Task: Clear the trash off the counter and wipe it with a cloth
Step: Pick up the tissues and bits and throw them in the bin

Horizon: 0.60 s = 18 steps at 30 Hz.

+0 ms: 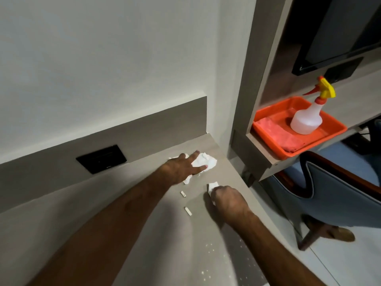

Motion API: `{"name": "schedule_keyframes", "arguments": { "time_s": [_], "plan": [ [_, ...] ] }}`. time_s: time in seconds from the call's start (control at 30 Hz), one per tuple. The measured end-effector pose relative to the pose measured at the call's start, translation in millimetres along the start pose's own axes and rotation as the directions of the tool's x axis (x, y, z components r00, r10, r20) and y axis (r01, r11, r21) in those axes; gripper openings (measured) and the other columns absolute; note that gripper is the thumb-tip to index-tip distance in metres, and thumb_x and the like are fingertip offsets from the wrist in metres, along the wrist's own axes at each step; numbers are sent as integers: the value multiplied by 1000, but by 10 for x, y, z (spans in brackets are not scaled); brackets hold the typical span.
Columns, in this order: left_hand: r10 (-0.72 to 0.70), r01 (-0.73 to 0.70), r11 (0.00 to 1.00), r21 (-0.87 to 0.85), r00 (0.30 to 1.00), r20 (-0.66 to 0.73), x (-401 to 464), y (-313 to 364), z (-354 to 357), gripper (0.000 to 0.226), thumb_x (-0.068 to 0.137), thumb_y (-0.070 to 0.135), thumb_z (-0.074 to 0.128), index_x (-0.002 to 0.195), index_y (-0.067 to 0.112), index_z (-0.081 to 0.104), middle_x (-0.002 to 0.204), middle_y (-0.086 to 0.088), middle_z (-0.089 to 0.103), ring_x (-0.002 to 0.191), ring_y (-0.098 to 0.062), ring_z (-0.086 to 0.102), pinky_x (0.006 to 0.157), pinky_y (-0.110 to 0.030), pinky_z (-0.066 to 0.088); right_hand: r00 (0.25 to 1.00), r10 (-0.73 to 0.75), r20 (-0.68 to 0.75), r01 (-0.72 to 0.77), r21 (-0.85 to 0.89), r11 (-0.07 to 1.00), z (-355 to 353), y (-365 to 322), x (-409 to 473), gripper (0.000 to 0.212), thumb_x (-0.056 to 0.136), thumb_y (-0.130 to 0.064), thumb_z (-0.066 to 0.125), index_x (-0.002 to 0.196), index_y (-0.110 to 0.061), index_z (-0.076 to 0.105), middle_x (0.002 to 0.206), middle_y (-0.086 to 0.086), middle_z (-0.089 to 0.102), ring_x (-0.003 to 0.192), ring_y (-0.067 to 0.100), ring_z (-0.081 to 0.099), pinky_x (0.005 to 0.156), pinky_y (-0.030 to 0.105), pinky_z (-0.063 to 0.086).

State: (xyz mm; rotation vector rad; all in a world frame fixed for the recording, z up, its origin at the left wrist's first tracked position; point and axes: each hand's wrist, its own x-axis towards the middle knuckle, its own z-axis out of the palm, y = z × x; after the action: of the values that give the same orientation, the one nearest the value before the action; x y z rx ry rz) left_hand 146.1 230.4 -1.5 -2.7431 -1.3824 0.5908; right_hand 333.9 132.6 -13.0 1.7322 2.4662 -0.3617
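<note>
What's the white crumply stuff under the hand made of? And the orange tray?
The white wad looks like tissue paper: soft, matte, full of crinkles. The orange tray seems plastic: smooth, slightly shiny, with a moulded rim.

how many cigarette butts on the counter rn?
2. One butt lies just below the left hand; the other butt lies nearer the camera, left of the right hand. Hands or tissue may hide more.

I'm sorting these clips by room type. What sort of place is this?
Probably a hotel room or a bedroom desk nook: a built-in grey counter with a black wall socket panel, a wall-mounted screen above a shelf, and an upholstered chair.
</note>
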Motion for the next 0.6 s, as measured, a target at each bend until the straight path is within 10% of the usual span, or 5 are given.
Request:
{"name": "schedule_keyframes", "arguments": {
  "time_s": [0.13, 0.23, 0.4, 0.6],
  "plan": [
    [59, -67, 993, -99, 995, -78, 58, -18, -148, 28, 90, 15, 55, 114, 9, 67, 133, -16, 57, 107, -40, 61, 83, -35, 49, 993, 117, -30, -109, 188, 976, -68, 51, -127, 19, 92, -15, 56, 104, -14, 70, 98, 8, 72, 87, 27, 68, 81, 34, 56],
    [-128, 35, 944, -329, 955, -268, -75, 67, -246, 28, 75, 21, 48, 77, 8, 72, 91, -16, 67, 78, -39, 66, 67, -37, 55, 961, 275, -28, -237, 431, 871, -123, 180, -384, 20, 86, -13, 60, 93, -21, 77, 95, 1, 76, 84, 20, 68, 75, 24, 50],
    [-333, -124, 792, -597, 732, -594, -746, 1269, -446, 23, 79, 10, 55, 88, 16, 76, 92, -9, 72, 80, -24, 68, 72, -31, 56, 782, 622, -35, -356, 794, 493, -94, 367, -1534, 42, 70, 9, 72, 70, -33, 73, 70, -17, 73, 65, -6, 64, 61, -1, 41],
    [-291, -205, 503, -840, 874, -388, -1447, 3102, -96, 32, 71, 9, 65, 99, 23, 73, 91, 5, 71, 81, -9, 64, 76, -15, 49, 487, 851, 197, -410, 912, 24, 593, 613, -2801, 28, 69, 4, 83, 64, -15, 63, 59, -2, 70, 44, 9, 63, 47, 14, 48]
  ]
}}
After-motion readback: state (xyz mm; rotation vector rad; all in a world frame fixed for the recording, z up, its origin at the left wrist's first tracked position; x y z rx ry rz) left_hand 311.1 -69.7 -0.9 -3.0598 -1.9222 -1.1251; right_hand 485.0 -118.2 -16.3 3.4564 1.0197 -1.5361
